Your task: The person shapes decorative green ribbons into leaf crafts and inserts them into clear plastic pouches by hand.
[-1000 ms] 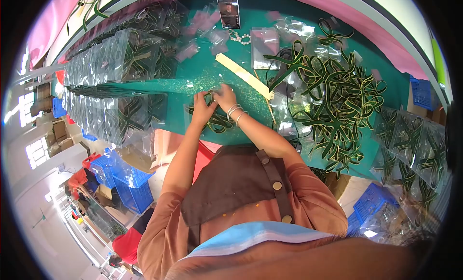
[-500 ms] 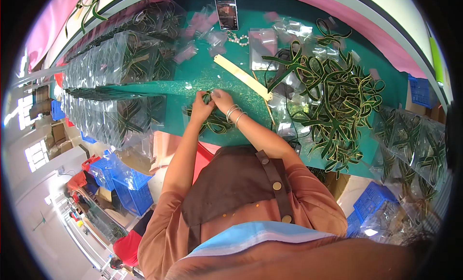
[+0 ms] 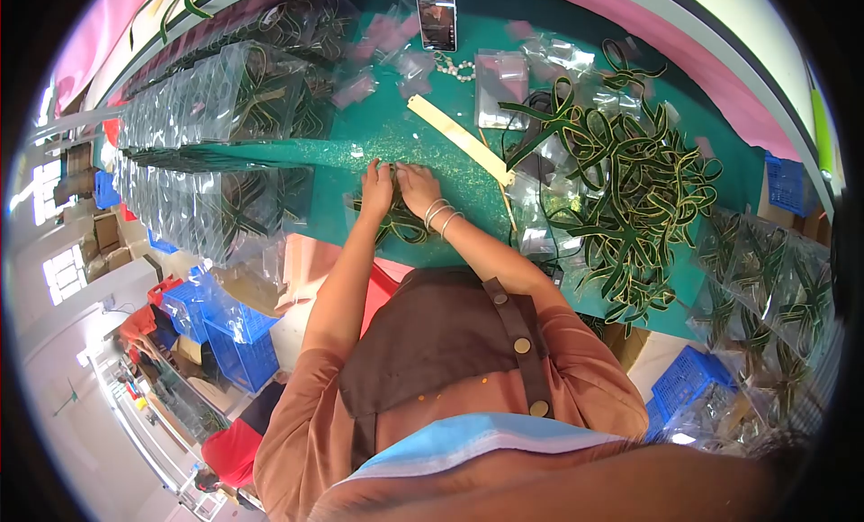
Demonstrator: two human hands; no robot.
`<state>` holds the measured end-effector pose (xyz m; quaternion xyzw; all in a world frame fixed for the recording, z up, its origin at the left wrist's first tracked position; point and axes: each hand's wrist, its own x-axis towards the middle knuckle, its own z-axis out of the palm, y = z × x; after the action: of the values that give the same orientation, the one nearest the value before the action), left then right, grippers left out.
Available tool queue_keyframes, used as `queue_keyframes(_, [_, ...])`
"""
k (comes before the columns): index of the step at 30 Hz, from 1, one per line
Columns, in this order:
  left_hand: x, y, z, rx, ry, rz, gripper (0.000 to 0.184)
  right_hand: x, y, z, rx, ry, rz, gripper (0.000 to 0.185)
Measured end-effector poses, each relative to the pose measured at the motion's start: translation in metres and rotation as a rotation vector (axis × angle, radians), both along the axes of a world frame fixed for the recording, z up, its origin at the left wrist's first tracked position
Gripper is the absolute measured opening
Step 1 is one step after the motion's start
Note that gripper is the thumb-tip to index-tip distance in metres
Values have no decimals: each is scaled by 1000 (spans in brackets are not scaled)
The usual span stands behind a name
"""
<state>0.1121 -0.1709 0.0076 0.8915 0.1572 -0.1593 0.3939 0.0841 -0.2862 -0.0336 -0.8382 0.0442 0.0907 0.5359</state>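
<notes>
My left hand (image 3: 377,191) and my right hand (image 3: 417,191) are side by side over the near middle of the green table. Between them is a dark green ribbon bow (image 3: 401,229) with gold edges; its loops and tails show below my palms, and the upper part is mostly covered. The fingers of both hands are bent down and closed on the bow's upper part. Clear plastic peeks out beside my left wrist. Two bangles circle my right wrist.
To the right lies a heap of ribbon bows (image 3: 630,189). Rows of bagged bows (image 3: 180,117) stand at left. Ahead are a yellow strip (image 3: 459,139), a phone (image 3: 437,22), a bead string (image 3: 454,67) and a stack of clear bags (image 3: 500,90). Blue crates (image 3: 243,355) stand below.
My fingers were raised, pinching a ribbon loop; now they are lower and flatter over the bow, with the hands closer together. The whole view has shifted slightly.
</notes>
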Motion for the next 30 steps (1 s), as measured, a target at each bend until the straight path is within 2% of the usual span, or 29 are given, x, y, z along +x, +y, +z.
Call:
queue_keyframes(3, [0,-5,2,-22,2,16,65,0,-1,11,-22,85,35,55])
queue_keyframes(14, [-3,-5,-7,-101,-10,30,71,-5,9,-3,-99,84,60,61])
queue_keyframes(18, [-1,9,-29,-61,3,-41,72,-5,5,-5,-70,24,30,62])
queue_keyframes(20, [1,8,-23,-63,15,-56,73,12,-15,4,-126,-95,-62,61])
queue_keyframes(21, [1,5,-11,-37,-11,-62,70,29,-36,9,-72,-294,-163,55])
queue_keyframes(22, [0,4,1,-8,-37,-68,68,54,-60,24,-32,-367,-256,49])
queue_keyframes(23, [-2,3,10,-8,-39,-69,68,78,-87,20,-105,-426,-301,46])
queue_keyframes(25, [-8,0,27,-11,-262,-104,58,136,-145,5,-417,-416,-368,50])
queue_keyframes(26, [-12,-1,33,-12,-272,-107,58,156,-168,1,-552,-406,-391,50])
queue_keyframes(28, [-23,-3,45,9,-413,-134,45,178,-196,22,-680,-238,-394,48])
queue_keyframes(30, [-34,-2,54,35,-459,-144,40,188,-223,22,-879,-175,-185,43])
